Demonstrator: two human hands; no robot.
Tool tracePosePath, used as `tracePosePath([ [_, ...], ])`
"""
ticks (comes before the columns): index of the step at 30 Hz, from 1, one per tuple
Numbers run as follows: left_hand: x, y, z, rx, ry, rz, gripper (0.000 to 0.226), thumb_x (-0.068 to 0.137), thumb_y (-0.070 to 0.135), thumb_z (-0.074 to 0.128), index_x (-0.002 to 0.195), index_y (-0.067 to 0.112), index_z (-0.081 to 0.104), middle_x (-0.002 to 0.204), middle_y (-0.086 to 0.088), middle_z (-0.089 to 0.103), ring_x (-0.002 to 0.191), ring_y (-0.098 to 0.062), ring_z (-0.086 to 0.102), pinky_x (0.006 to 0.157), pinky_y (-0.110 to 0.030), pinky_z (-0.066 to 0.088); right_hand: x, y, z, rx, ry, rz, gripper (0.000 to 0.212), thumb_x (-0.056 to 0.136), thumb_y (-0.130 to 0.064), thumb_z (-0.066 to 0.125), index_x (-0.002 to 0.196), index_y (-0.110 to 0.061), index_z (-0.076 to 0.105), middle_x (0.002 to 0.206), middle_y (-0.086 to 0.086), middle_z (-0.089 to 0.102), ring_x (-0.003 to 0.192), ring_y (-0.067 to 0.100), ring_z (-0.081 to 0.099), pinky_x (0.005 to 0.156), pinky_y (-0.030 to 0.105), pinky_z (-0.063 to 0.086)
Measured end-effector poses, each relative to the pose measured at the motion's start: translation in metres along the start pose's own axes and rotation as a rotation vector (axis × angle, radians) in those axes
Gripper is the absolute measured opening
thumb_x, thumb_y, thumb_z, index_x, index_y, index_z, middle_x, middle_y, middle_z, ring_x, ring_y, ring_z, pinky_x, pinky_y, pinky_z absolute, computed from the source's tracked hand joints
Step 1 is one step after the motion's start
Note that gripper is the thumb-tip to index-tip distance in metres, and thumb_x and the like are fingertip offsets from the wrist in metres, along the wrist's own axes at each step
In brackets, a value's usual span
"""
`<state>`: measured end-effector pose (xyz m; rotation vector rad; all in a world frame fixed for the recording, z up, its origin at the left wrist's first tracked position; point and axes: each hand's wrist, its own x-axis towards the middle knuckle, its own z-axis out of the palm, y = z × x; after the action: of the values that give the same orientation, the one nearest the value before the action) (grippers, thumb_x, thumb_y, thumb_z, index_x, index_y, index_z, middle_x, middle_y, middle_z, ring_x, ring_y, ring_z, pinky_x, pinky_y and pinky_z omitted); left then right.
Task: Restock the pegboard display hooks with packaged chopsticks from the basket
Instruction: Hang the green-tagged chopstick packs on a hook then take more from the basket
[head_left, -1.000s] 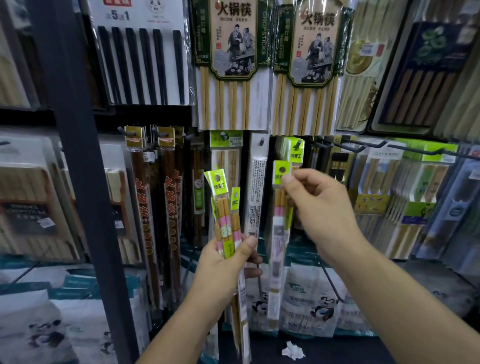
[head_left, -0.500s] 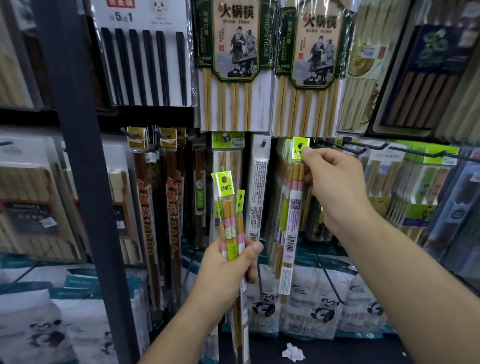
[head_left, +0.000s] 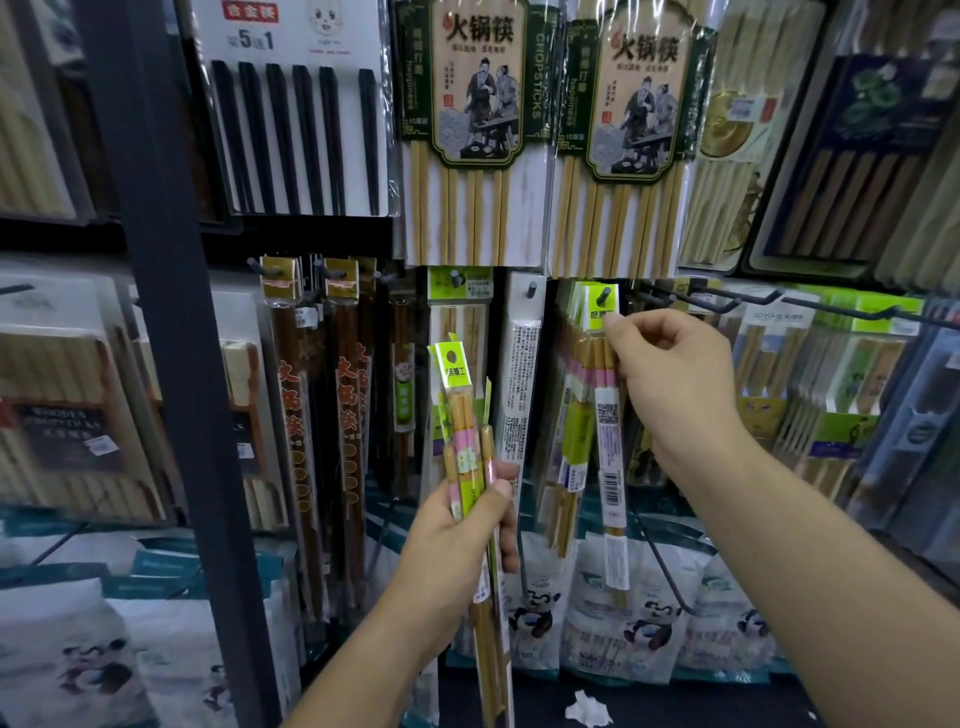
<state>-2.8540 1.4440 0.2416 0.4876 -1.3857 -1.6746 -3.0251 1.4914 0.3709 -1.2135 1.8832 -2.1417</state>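
Your right hand (head_left: 675, 384) pinches, between thumb and curled fingers, the green top of one chopstick pack (head_left: 608, 431). This pack hangs on a black hook (head_left: 604, 296), in front of several similar packs. Your left hand (head_left: 457, 545) is closed around a bundle of packs (head_left: 460, 410), at least two; I cannot count them exactly. They stand upright, lower left of the hook. Above hang two big green-framed packs (head_left: 478, 130). At the left stands one dark post (head_left: 171, 364), and one crumpled paper (head_left: 589, 709) lies on the floor.
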Motion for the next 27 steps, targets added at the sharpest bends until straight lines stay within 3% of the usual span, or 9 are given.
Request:
tracePosePath([
  [2, -0.002, 0.003, 0.002, -0.027, -0.004, 0.012, 0.02, 0.104, 0.017, 0.056, 0.111, 0.026, 0.072, 0.075, -0.006, 0.064, 0.062, -0.016, 0.061, 0.058, -0.03, 0.054, -0.003, 0.004, -0.003, -0.051, 0.046, -0.022, 0.014, 0.092, -0.032, 0.073, 0.088, -0.019, 0.068, 0.077, -0.002, 0.067, 0.069, 0.006, 0.059, 0.068, 0.026, 0.049],
  [5, -0.002, 0.004, 0.001, -0.009, -0.001, 0.044, 0.015, 0.105, 0.015, 0.053, 0.117, 0.007, 0.059, 0.08, -0.013, 0.071, 0.065, -0.021, 0.066, 0.059, -0.032, 0.057, -0.014, 0.008, -0.007, -0.115, 0.032, -0.068, 0.016, 0.092, -0.033, 0.073, 0.084, -0.022, 0.065, 0.07, -0.007, 0.063, 0.061, -0.001, 0.055, 0.06, 0.02, 0.045],
  [8, -0.003, 0.005, 0.004, -0.011, -0.029, 0.05, 0.025, 0.101, 0.018, 0.058, 0.121, 0.004, 0.057, 0.088, -0.016, 0.076, 0.072, -0.024, 0.07, 0.062, -0.035, 0.059, -0.032, 0.009, -0.004, -0.136, -0.171, -0.074, 0.011, 0.093, -0.033, 0.07, 0.083, -0.029, 0.07, 0.074, -0.015, 0.068, 0.063, -0.003, 0.06, 0.053, 0.011, 0.046],
  [11, -0.005, 0.006, 0.006, -0.034, -0.032, 0.056, 0.033, 0.09, 0.028, 0.065, 0.116, 0.007, 0.063, 0.094, -0.018, 0.077, 0.076, -0.024, 0.074, 0.065, -0.037, 0.062, -0.047, 0.012, 0.005, -0.185, -0.362, -0.042, 0.012, 0.094, -0.036, 0.068, 0.085, -0.032, 0.073, 0.084, -0.018, 0.071, 0.076, -0.004, 0.064, 0.064, 0.012, 0.047],
  [16, -0.005, 0.004, 0.006, -0.075, -0.027, 0.049, 0.027, 0.085, 0.029, 0.07, 0.109, 0.017, 0.073, 0.094, -0.019, 0.077, 0.079, -0.028, 0.075, 0.067, -0.04, 0.063, -0.062, 0.016, 0.013, -0.052, -0.453, 0.056, 0.016, 0.097, -0.025, 0.067, 0.083, -0.024, 0.074, 0.069, -0.007, 0.065, 0.056, -0.001, 0.055, 0.051, 0.013, 0.047],
  [19, -0.004, 0.004, 0.004, -0.078, -0.025, 0.046, 0.018, 0.085, 0.03, 0.072, 0.101, 0.025, 0.077, 0.094, -0.018, 0.077, 0.082, -0.029, 0.076, 0.069, -0.041, 0.064, -0.066, 0.015, 0.014, -0.003, -0.467, 0.076, 0.018, 0.098, -0.024, 0.067, 0.081, -0.023, 0.073, 0.066, -0.004, 0.061, 0.053, 0.003, 0.053, 0.048, 0.014, 0.048],
  [23, -0.003, 0.003, 0.002, -0.035, 0.0, 0.033, 0.026, 0.083, 0.045, 0.077, 0.104, 0.031, 0.078, 0.106, -0.01, 0.079, 0.102, -0.028, 0.075, 0.086, -0.046, 0.061, -0.062, 0.01, 0.015, -0.023, -0.422, -0.009, 0.021, 0.098, -0.027, 0.064, 0.079, -0.029, 0.072, 0.073, 0.007, 0.064, 0.06, 0.005, 0.054, 0.055, 0.016, 0.05],
  [25, -0.003, 0.004, 0.001, -0.021, 0.013, 0.037, 0.022, 0.083, 0.046, 0.073, 0.101, 0.033, 0.078, 0.103, -0.002, 0.08, 0.099, -0.019, 0.076, 0.078, -0.033, 0.061, -0.057, 0.006, 0.014, 0.023, -0.358, -0.057, 0.022, 0.098, -0.023, 0.063, 0.079, -0.027, 0.072, 0.07, 0.003, 0.065, 0.061, 0.004, 0.055, 0.057, 0.015, 0.049],
  [27, -0.003, 0.004, 0.0, -0.03, 0.022, 0.034, 0.023, 0.084, 0.04, 0.068, 0.102, 0.029, 0.077, 0.093, -0.003, 0.079, 0.088, -0.018, 0.076, 0.067, -0.03, 0.061, -0.048, 0.0, 0.012, 0.08, -0.275, -0.079, 0.024, 0.098, -0.019, 0.062, 0.076, -0.025, 0.071, 0.062, -0.006, 0.063, 0.057, 0.001, 0.055, 0.054, 0.014, 0.047],
])
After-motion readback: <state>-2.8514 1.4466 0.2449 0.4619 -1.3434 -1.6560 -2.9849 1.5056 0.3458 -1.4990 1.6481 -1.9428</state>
